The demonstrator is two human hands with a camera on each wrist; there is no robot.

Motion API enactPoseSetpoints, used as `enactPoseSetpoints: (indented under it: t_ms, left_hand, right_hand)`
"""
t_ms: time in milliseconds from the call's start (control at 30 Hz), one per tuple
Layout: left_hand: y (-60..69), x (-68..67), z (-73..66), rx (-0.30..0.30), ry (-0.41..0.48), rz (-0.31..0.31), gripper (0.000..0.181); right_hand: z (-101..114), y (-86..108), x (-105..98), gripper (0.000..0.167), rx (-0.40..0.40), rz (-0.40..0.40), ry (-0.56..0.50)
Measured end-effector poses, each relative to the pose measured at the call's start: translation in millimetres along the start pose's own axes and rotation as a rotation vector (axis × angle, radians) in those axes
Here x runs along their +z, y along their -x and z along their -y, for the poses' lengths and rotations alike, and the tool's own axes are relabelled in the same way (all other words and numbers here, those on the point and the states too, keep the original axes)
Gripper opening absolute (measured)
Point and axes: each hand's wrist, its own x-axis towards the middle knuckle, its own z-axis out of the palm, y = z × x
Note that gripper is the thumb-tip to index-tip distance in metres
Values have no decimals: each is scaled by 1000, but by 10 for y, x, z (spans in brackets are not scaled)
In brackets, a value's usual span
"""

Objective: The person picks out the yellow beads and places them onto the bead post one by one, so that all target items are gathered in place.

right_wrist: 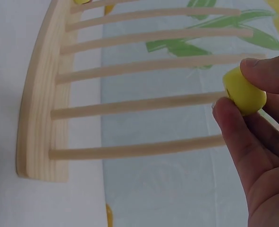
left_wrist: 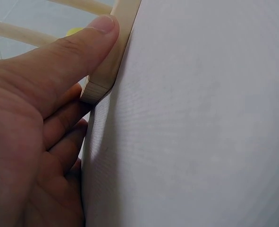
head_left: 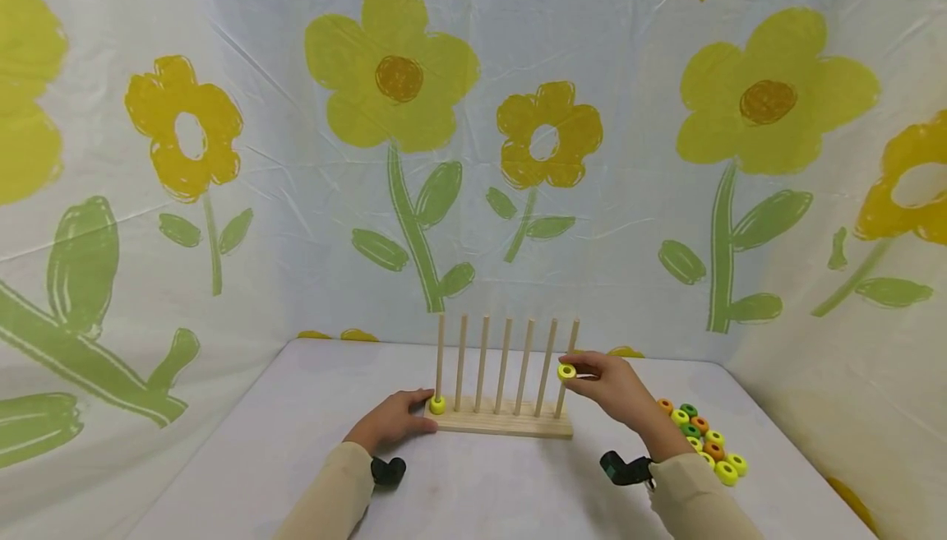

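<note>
A wooden peg rack point(head_left: 503, 422) with several upright rods stands on the table. One yellow bead point(head_left: 438, 406) sits at the foot of its leftmost rod. My left hand point(head_left: 392, 420) grips the left end of the base; in the left wrist view the thumb point(left_wrist: 89, 40) lies along the base and the other fingers curl at its end. Between thumb and fingertips my right hand point(head_left: 610, 384) pinches a second yellow bead point(head_left: 566, 371), held in front of the upper part of the rods at the right. The right wrist view shows this pinched bead point(right_wrist: 245, 92) apart from the base.
To the right, partly behind the right forearm, lies a group of loose beads point(head_left: 713, 450) in yellow, green and orange. A white cloth point(head_left: 510, 491) covers the table. Behind it hangs a flower-printed curtain point(head_left: 629, 277). Each wrist carries a small black camera point(head_left: 625, 468).
</note>
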Motion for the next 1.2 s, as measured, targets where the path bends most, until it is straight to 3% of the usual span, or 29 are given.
enactPoseSetpoints:
  t_ms: [200, 433, 1200]
  left_hand:
    - [-11, 1, 10, 0, -3, -1, 78]
    - [-7, -5, 5, 21, 0, -2, 78]
    - [14, -6, -20, 17, 1, 2, 77]
  right_hand:
    - [95, -58, 37, 38, 18, 20, -4]
    - [197, -136, 85, 34, -41, 30, -28]
    - [589, -403, 236, 37, -119, 43, -37]
